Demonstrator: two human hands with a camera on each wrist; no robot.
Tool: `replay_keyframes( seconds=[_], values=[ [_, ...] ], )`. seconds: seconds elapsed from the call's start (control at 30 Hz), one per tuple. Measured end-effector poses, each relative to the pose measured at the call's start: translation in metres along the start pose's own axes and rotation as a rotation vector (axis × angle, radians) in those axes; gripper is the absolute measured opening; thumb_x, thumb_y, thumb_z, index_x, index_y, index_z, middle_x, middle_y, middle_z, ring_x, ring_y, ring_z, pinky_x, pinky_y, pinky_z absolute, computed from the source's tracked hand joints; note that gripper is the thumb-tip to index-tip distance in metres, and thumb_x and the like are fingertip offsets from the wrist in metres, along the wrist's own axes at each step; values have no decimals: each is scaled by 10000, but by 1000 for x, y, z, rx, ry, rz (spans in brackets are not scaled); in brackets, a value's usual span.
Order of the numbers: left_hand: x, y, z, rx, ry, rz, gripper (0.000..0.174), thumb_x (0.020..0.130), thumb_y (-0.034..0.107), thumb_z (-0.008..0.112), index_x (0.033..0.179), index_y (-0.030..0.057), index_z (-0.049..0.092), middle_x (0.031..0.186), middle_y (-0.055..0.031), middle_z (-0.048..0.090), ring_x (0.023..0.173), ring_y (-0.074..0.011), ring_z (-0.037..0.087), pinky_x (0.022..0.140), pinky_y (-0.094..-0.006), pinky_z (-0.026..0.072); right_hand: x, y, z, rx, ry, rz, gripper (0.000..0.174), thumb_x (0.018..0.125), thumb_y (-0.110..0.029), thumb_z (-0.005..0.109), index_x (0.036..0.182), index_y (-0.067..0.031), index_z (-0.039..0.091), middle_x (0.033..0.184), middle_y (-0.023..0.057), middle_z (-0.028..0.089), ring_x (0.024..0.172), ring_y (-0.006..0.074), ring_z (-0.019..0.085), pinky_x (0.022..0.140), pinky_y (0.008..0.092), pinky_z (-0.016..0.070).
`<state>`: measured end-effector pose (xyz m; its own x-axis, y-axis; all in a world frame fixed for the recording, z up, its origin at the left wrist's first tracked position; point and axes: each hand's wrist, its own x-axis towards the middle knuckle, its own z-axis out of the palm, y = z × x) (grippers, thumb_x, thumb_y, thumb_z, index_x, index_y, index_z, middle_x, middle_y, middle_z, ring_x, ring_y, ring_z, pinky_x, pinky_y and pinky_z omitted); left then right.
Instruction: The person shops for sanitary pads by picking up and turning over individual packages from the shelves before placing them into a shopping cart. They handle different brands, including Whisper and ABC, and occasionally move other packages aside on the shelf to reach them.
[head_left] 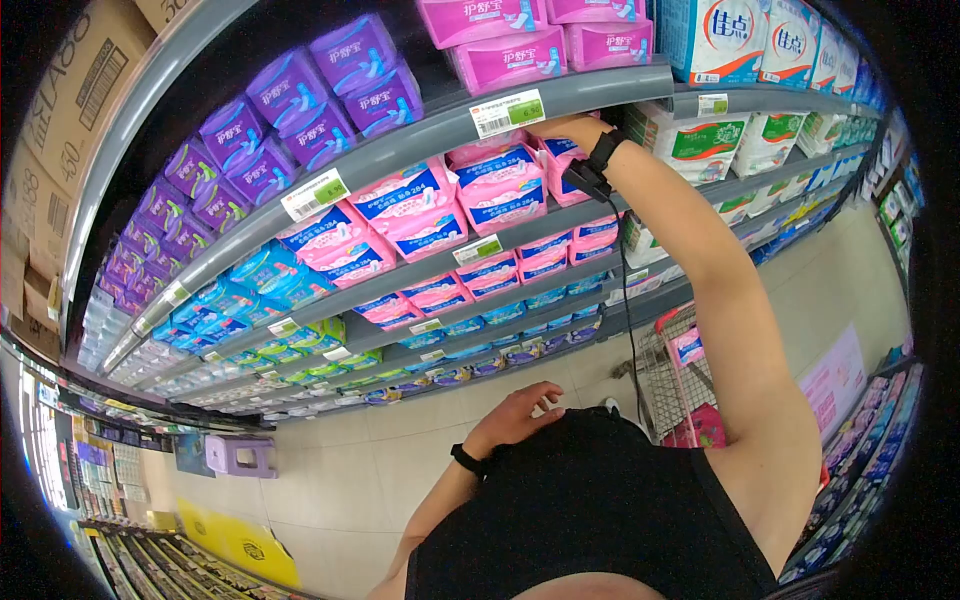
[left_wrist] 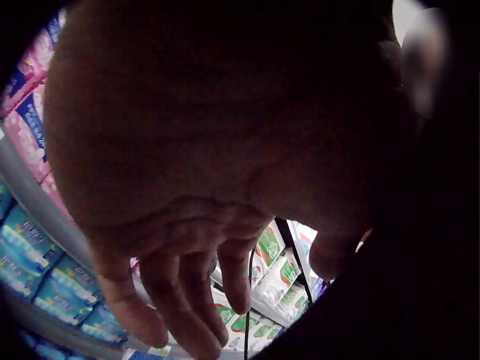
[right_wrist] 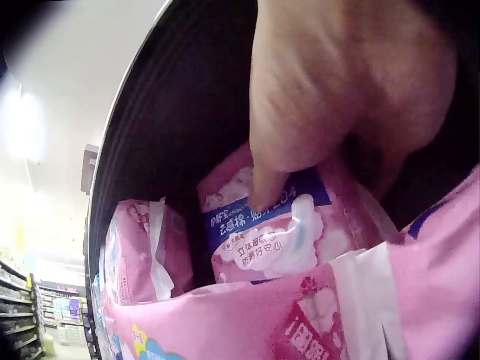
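My right hand (head_left: 568, 130) reaches in under the price rail, among pink packs of sanitary pads (head_left: 500, 190). In the right wrist view, that hand (right_wrist: 345, 90) comes down on a pink sanitary pad pack (right_wrist: 262, 244) with a blue band, standing behind the front row. One finger lies over its printed face and another digit goes down its right side, partly hidden. A front pink pack (right_wrist: 225, 319) stands nearer the camera. My left hand (head_left: 515, 415) hangs loosely by the body, fingers slightly bent, holding nothing; its palm fills much of the left wrist view.
Above the rail (head_left: 420, 125) stand purple packs (head_left: 285, 90) and bright pink packs (head_left: 510, 60). White-green packs (head_left: 700, 145) sit to the right. A wire shopping cart (head_left: 675, 370) stands below my right arm, near a hanging black cable (head_left: 627, 300). A purple stool (head_left: 240, 457) is at left.
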<state>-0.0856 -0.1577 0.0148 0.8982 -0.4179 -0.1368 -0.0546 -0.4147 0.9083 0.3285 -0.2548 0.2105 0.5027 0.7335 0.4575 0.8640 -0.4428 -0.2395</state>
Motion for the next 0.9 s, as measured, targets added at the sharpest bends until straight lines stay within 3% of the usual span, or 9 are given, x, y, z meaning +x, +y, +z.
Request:
replay_keyframes(
  seconds=[0.7, 0.73, 0.77, 0.83, 0.9],
  values=[
    [35, 5, 9, 0, -105, -77, 377, 977, 256, 672, 1300, 101, 555, 1156, -66, 662, 953, -190, 660, 799, -346, 511, -2, 10, 5, 60, 15, -110, 419, 992, -403, 573, 1223, -63, 653, 1169, 152, 703, 989, 318, 683, 864, 432, 537],
    [39, 7, 10, -4, -116, -81, 376, 976, 248, 673, 1302, 104, 554, 1153, -65, 664, 955, -190, 661, 801, -345, 511, -10, 10, 3, 131, 36, -110, 484, 928, -456, 624, 1253, -99, 648, 1204, 176, 687, 1037, 388, 664, 920, 470, 510],
    [43, 10, 12, 22, -92, -81, 383, 970, 259, 681, 1293, 94, 559, 1141, -77, 664, 947, -199, 664, 799, -346, 514, -19, 7, -2, 175, -15, 4, 521, 865, -429, 680, 1220, -49, 649, 1204, 215, 675, 1080, 381, 648, 975, 458, 489],
    [51, 13, 18, 72, -87, -72, 399, 957, 279, 697, 1275, 74, 569, 1117, -101, 663, 932, -218, 670, 794, -350, 520, -71, -19, -27, -139, 220, 72, 536, 815, -415, 704, 1167, -15, 647, 1117, 223, 671, 1057, 385, 635, 956, 468, 485],
    [57, 16, 21, 71, -100, -98, 395, 954, 255, 696, 1280, 70, 572, 1130, -101, 671, 944, -215, 671, 805, -349, 520, -130, -32, -34, -188, 556, 39, 458, 865, -299, 719, 1219, -31, 607, 998, 231, 669, 985, 406, 637, 924, 464, 496]
  ],
)
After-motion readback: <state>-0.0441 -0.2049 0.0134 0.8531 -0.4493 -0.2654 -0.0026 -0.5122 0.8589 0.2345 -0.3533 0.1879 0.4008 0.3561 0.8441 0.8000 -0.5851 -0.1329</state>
